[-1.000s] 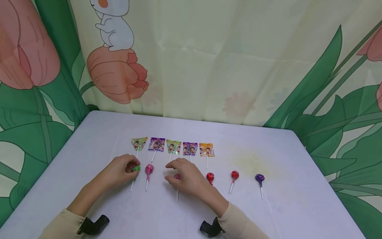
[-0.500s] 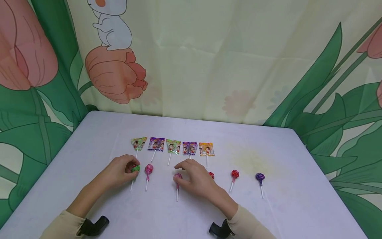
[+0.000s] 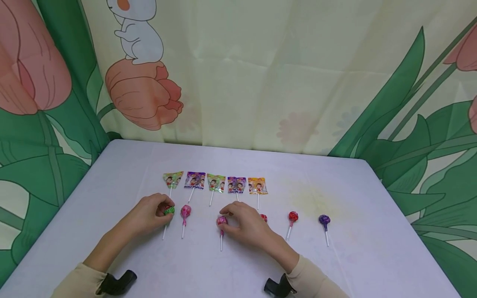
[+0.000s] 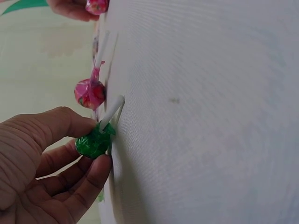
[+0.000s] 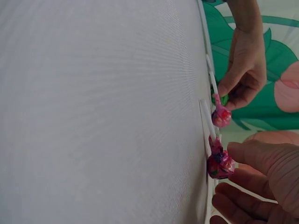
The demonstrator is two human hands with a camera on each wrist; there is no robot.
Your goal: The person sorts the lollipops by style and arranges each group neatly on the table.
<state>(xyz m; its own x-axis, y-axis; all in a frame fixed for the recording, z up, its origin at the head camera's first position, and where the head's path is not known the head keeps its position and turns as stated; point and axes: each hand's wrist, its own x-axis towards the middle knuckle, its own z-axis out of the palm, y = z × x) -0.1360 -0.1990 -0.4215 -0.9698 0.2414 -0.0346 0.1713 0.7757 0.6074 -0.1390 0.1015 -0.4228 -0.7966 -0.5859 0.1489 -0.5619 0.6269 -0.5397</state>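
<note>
A green-wrapped lollipop (image 3: 169, 210), its crinkled foil catching the light, is sitting at the left end of the table's nearer row, its white stick slanting toward the person. Beyond the neighboring pink lollipop (image 3: 185, 210), a mottled pink lollipop (image 3: 221, 221), twisted at the neck, is occupying the third place on the white-covered table (image 3: 357, 269), its stick pointing toward the person too. Five bagged lollipops (image 3: 216, 183) are lining up behind.

From my remote station I am seeing the right hand (image 3: 246, 223) sitting farther right than one second ago, baring the mottled pink head and covering more of the red lollipop (image 3: 264, 218); the left hand (image 3: 152, 212) is keeping its place.

The left hand is pinching the green head between thumb and fingers. The right hand is pinching the mottled pink one, thumb and forefinger lightly bracketing its head, while the other fingers are fanning loosely apart.
</note>
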